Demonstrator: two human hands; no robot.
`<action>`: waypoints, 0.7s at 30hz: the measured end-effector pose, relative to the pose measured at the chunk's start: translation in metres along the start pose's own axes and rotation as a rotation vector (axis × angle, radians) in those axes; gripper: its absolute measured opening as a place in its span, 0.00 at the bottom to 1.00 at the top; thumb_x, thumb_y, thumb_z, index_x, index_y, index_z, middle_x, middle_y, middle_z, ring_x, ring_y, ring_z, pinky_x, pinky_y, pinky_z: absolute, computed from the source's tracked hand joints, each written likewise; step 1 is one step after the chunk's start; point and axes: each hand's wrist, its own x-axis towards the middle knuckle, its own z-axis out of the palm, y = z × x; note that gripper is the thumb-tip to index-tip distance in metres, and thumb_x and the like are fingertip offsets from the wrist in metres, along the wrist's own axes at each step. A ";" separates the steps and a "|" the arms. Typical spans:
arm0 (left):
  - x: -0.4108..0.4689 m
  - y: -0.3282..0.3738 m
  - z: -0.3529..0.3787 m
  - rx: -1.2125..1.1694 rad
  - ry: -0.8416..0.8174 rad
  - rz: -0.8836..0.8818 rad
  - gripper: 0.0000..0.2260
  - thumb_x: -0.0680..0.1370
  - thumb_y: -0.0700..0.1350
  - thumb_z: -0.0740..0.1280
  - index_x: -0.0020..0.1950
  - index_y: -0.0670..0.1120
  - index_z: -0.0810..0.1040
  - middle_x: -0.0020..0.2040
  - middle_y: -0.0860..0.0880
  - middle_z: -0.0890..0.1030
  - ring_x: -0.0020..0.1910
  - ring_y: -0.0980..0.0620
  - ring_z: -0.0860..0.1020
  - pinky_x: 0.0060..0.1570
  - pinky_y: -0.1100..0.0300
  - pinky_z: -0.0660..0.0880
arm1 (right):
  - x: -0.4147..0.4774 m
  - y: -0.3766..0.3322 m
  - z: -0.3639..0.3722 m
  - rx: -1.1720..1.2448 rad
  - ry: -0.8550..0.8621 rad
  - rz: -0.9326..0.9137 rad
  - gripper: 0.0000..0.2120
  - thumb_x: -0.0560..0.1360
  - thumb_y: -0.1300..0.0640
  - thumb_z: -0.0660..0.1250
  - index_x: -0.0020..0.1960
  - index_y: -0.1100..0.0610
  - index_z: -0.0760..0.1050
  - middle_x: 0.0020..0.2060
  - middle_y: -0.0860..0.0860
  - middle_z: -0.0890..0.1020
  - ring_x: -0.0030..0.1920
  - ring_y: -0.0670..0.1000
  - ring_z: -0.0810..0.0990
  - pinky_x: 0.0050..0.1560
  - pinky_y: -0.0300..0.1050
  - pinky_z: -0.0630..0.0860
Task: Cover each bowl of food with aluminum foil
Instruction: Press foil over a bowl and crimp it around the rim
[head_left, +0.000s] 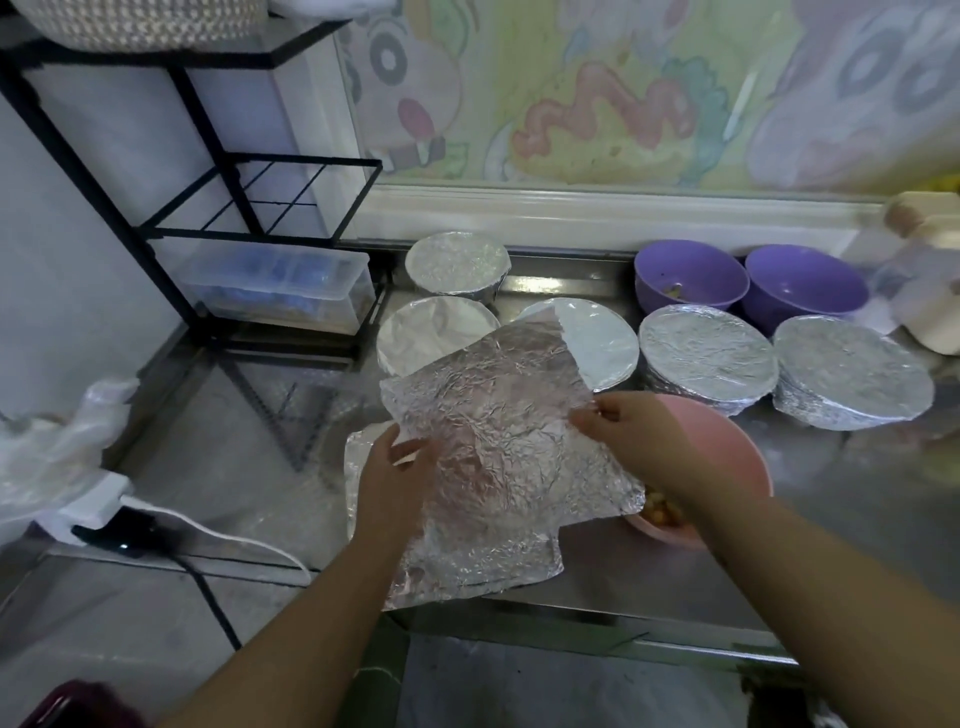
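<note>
While pinched by left hand (387, 488) and right hand (623, 436), foil sheet (493, 457) lengthwise near-to-far, leaning right.

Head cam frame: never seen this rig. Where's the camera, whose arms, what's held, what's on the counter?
There is no robot here. A person wears one wide-angle camera on the head, looking forward and down, so the arms are their own. The left hand and right hand each hold an edge of a crinkled foil sheet over the steel counter. By the right hand sits a pink bowl of food, not yet covered. Behind stand five foil-covered bowls and two purple bowls, uncovered. A black wire rack stands at the left.
</note>
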 end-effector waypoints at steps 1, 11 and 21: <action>0.002 0.003 0.005 0.010 0.012 -0.004 0.32 0.78 0.54 0.70 0.78 0.48 0.62 0.68 0.50 0.75 0.59 0.50 0.78 0.50 0.59 0.75 | -0.004 0.005 -0.010 -0.021 -0.004 0.037 0.16 0.80 0.44 0.68 0.45 0.56 0.81 0.32 0.51 0.79 0.29 0.48 0.74 0.31 0.34 0.69; -0.015 0.041 0.089 -0.082 -0.450 -0.208 0.10 0.80 0.45 0.69 0.59 0.41 0.81 0.45 0.48 0.86 0.41 0.52 0.85 0.38 0.59 0.79 | -0.038 0.098 -0.078 0.163 0.249 0.336 0.18 0.75 0.50 0.74 0.37 0.62 0.74 0.27 0.51 0.74 0.26 0.49 0.70 0.32 0.41 0.66; -0.028 0.036 0.139 -0.046 -0.416 -0.276 0.13 0.74 0.46 0.76 0.56 0.43 0.83 0.51 0.46 0.86 0.51 0.44 0.84 0.60 0.44 0.78 | -0.033 0.153 -0.080 0.261 0.256 0.392 0.17 0.73 0.51 0.78 0.38 0.56 0.71 0.27 0.51 0.67 0.27 0.50 0.64 0.32 0.42 0.61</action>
